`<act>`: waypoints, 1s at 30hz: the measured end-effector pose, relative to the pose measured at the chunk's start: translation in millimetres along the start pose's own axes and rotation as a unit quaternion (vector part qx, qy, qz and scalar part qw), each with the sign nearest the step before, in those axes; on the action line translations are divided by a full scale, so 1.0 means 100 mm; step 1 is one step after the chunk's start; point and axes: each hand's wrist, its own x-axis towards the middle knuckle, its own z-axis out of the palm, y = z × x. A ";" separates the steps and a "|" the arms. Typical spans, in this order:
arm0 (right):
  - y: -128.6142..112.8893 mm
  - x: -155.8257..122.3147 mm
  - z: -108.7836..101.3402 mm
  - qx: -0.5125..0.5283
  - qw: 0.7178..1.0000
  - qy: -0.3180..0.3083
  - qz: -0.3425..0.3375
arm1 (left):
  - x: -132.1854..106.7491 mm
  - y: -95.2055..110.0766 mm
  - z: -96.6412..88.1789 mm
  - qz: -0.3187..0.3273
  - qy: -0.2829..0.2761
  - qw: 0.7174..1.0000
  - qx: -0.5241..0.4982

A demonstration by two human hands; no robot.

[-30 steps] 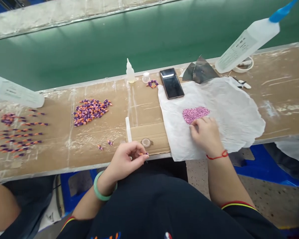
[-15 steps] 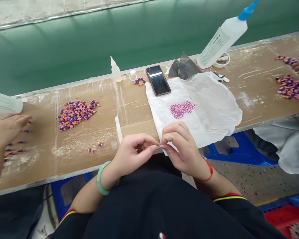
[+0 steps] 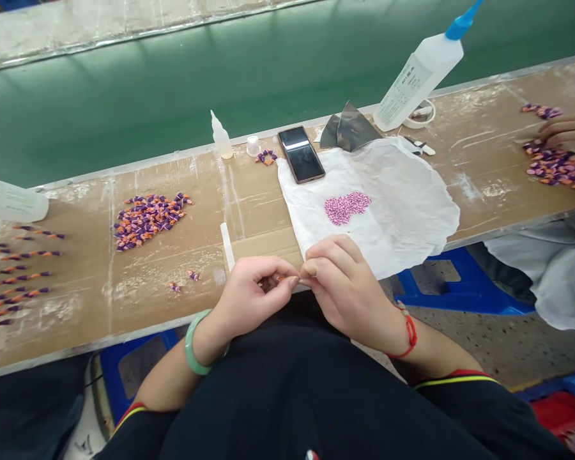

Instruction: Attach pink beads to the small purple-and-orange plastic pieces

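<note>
My left hand is closed, thumb against forefinger, on a small orange piece that is mostly hidden inside the fingers. Fingertips of my right hand are pinched together right at the left fingertips; what they hold is too small to make out. Both hands are just over the table's near edge. Beyond the right hand, a heap of tiny pink patterned beads lies on a white cloth. Two small purple-and-orange pieces lie left of my left hand, near a white strip.
A pile of purple-and-orange pieces and rows of thin strands lie leftward. Along the back are a small dropper bottle, a beaded ring, a phone and a large bottle. Another person's hand is over a right-hand pile.
My right hand has turned slightly, its fingers closing nearer the left fingertips. The co-worker's hand at left has gone out of view, and the one at right has moved in over its pile.
</note>
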 end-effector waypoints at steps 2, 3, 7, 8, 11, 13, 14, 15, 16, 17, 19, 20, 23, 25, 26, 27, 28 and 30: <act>-0.01 0.00 0.01 0.003 1.000 0.001 0.001 | -0.01 -0.03 0.03 -0.008 0.011 1.000 -0.003; -0.02 0.00 0.03 0.012 1.000 0.003 0.008 | -0.01 -0.04 0.04 -0.016 0.017 1.000 -0.009; -0.04 -0.02 0.05 0.112 0.989 0.032 0.087 | -0.04 -0.07 0.08 -0.044 0.043 0.996 -0.056; -0.05 -0.03 0.04 0.146 0.981 0.036 0.121 | -0.04 -0.07 0.07 -0.046 0.048 0.996 -0.064; -0.06 -0.02 0.01 0.224 0.954 -0.001 0.198 | -0.05 -0.04 0.04 -0.044 0.049 0.996 -0.063; -0.06 0.01 0.00 0.248 0.945 -0.043 0.209 | -0.06 -0.03 0.01 -0.042 0.039 0.997 -0.060; -0.06 0.02 0.00 0.253 0.943 -0.056 0.208 | -0.07 -0.03 -0.01 -0.041 0.033 0.997 -0.059; -0.07 0.03 0.01 0.254 0.943 -0.063 0.207 | -0.07 -0.03 -0.02 -0.041 0.028 0.997 -0.059; -0.07 0.04 0.01 0.252 0.943 -0.066 0.206 | -0.08 -0.03 -0.02 -0.041 0.023 0.997 -0.061; -0.07 0.05 0.02 0.249 0.945 -0.068 0.203 | -0.08 -0.04 -0.03 -0.044 0.018 0.997 -0.062; -0.08 0.05 0.05 0.243 0.948 -0.071 0.195 | -0.09 -0.05 -0.03 -0.054 0.010 0.996 -0.067; -0.08 0.05 0.06 0.241 0.949 -0.072 0.192 | -0.09 -0.05 -0.04 -0.060 0.006 0.996 -0.069; -0.09 0.06 0.08 0.247 0.948 -0.074 0.187 | -0.09 -0.05 -0.06 -0.077 -0.006 0.994 -0.083; -0.09 0.07 0.09 0.265 0.942 -0.082 0.189 | -0.10 -0.04 -0.09 -0.092 -0.011 0.990 -0.106; -0.09 0.08 0.09 0.274 0.939 -0.087 0.190 | -0.11 -0.04 -0.11 -0.099 -0.009 0.988 -0.121; -0.09 0.09 0.09 0.282 0.935 -0.094 0.191 | -0.12 -0.05 -0.14 -0.104 -0.003 0.985 -0.138; -0.08 0.10 0.09 0.287 0.934 -0.101 0.190 | -0.14 -0.06 -0.17 -0.107 0.007 0.982 -0.155; -0.03 0.12 0.12 0.282 0.935 -0.116 0.182 | -0.19 -0.12 -0.24 -0.118 0.031 0.975 -0.186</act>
